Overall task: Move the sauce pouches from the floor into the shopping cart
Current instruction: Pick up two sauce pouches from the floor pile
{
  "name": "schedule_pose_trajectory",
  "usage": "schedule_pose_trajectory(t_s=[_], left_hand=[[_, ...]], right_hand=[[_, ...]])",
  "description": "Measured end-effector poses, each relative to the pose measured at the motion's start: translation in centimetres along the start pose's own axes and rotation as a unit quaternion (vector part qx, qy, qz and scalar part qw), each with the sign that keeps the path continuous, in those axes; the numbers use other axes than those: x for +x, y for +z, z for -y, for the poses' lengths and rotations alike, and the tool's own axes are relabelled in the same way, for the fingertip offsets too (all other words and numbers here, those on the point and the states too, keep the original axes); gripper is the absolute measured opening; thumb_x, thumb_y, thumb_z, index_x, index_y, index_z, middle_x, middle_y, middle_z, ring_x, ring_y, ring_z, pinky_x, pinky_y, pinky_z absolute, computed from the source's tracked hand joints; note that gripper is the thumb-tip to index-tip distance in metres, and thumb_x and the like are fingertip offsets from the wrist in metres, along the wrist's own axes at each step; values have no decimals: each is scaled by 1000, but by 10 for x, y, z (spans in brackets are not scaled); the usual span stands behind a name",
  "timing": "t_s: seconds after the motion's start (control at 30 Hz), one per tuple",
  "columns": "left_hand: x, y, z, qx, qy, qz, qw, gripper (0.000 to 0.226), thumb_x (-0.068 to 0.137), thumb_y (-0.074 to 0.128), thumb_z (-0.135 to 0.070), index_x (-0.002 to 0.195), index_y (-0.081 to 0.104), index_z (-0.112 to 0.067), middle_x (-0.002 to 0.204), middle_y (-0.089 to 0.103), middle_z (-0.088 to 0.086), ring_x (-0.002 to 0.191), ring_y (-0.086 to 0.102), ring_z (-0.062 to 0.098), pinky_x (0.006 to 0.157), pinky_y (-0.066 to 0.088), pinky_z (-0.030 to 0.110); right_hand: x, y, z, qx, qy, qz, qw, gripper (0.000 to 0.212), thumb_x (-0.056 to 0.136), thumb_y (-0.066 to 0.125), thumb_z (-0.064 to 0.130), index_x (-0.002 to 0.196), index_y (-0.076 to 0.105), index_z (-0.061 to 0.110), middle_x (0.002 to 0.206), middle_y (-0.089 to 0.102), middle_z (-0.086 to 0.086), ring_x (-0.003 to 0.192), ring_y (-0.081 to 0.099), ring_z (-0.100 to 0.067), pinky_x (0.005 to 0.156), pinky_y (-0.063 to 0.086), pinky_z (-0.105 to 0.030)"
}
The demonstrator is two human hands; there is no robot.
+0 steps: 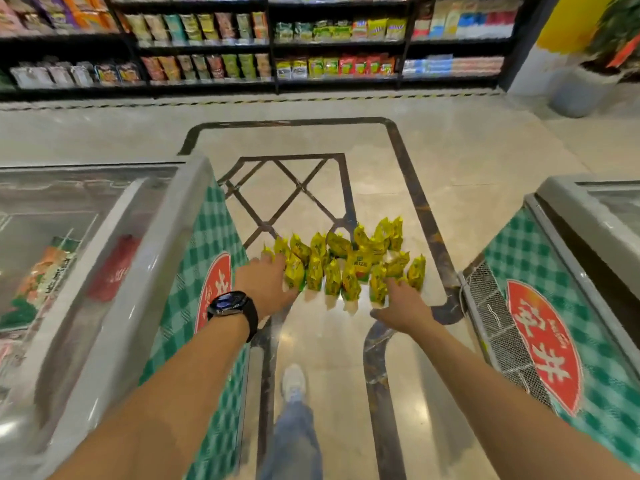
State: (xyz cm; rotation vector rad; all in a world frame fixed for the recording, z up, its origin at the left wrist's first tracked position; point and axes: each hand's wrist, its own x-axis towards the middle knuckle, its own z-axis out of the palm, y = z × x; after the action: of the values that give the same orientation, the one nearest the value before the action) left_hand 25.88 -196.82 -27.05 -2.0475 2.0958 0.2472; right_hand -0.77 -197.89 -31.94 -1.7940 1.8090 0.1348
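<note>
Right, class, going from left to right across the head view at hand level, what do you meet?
In order: left freezer → left hand → sauce pouches → right hand → right freezer.

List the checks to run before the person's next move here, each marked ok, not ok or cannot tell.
1. Sauce pouches lying on the floor, bunched in one cluster: ok.
2. Left hand open and holding nothing, at the cluster's left edge: ok.
3. Right hand open and holding nothing, at the cluster's near right edge: ok.
4. Fingers in contact with a pouch: cannot tell, the frame is blurred there.
5. Shopping cart in view for the drop-off: not ok, none in the frame.
6. Room for both arms between the left freezer and the right freezer: ok.
</note>
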Motion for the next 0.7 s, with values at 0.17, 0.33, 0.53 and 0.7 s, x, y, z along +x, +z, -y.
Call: schedule_pose_trajectory(t_s=[0.17, 0.33, 0.53, 0.7], left_hand=[[158, 51, 6, -9, 48, 49, 998, 69, 89, 56, -56, 142, 35, -18, 143, 43, 11, 128, 47, 34, 90, 49, 46], [279, 148, 3, -6, 62, 110, 992, 80, 89, 59, -56, 150, 25, -18, 145, 39, 12, 131, 45, 35, 92, 48, 45], [424, 321, -20, 50, 107, 156, 981, 84, 90, 65, -17, 156, 15, -25, 154, 28, 10, 141, 30, 34, 101, 42, 47], [549, 458, -50, 154, 206, 94, 962, 79, 94, 48, 2, 158, 11, -26, 164, 11, 16, 151, 14, 33, 113, 29, 52]], right_hand=[[125, 14, 1, 44, 52, -17, 998, 84, 82, 70, 37, 149, 25, 13, 147, 35, -16, 135, 37, -35, 104, 40, -44], [246, 73, -22, 111, 103, 8, 988, 83, 67, 64, 38, 139, 35, 9, 143, 37, -17, 118, 46, -31, 87, 43, -41], [406, 214, -82, 208, 84, 16, 974, 95, 76, 79, 25, 150, 20, 15, 155, 29, -7, 141, 32, -24, 110, 33, -33], [536, 349, -146, 306, 92, -56, 946, 103, 68, 87, 18, 150, 25, 16, 150, 35, -2, 140, 32, -18, 105, 24, -19]])
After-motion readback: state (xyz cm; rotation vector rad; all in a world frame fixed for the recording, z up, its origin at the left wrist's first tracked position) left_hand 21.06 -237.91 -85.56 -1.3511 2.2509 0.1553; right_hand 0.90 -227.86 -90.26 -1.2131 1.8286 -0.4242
